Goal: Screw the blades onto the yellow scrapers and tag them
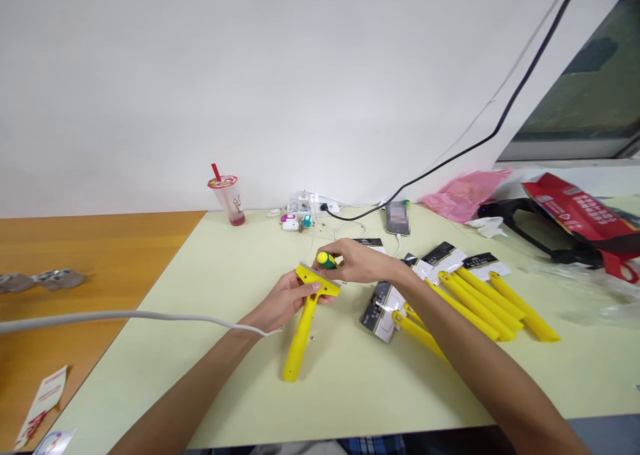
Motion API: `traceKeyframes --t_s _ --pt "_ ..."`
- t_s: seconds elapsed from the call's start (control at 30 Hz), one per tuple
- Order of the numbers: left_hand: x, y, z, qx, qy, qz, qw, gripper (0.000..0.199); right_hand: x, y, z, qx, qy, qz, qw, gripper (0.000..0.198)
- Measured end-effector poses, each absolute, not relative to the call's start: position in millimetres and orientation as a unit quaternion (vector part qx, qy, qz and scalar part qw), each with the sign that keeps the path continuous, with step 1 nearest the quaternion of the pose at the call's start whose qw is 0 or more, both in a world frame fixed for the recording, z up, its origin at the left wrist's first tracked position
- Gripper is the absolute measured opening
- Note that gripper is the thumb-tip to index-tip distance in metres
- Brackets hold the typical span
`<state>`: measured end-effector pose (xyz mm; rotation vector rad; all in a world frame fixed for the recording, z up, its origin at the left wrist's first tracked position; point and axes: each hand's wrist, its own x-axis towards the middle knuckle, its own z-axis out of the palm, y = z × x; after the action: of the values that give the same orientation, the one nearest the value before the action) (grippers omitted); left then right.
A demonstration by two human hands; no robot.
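Observation:
A yellow scraper with a wide T-shaped head is gripped near its head by my left hand, its handle pointing down toward me. My right hand is closed around a screwdriver with a green and yellow handle, right at the scraper's head. The fingers hide the screwdriver's shaft and tip, so I cannot tell whether it touches a screw. A small metal bit lies beside the scraper handle. To the right, partly behind my right forearm, lie several yellow handles and black-and-white packaging cards.
A plastic cup with a red straw stands by the wall. Near it are a power strip, a phone and a black cable. Pink plastic and a red bag lie back right. A grey cable crosses my left wrist.

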<state>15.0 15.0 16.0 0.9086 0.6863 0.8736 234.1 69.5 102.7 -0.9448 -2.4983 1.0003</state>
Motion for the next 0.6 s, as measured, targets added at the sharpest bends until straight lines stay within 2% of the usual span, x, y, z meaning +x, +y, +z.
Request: traceKeyframes --t_s 0.27,0.6 --pt "13 18 26 0.381 0.307 0.430 0.759 0.028 240 74 103 -0.352 -0.856 0.325 0.197 0.021" --pt "15 20 24 0.332 0.334 0.452 0.757 0.022 242 74 108 -0.371 -0.782 0.340 0.368 0.030"
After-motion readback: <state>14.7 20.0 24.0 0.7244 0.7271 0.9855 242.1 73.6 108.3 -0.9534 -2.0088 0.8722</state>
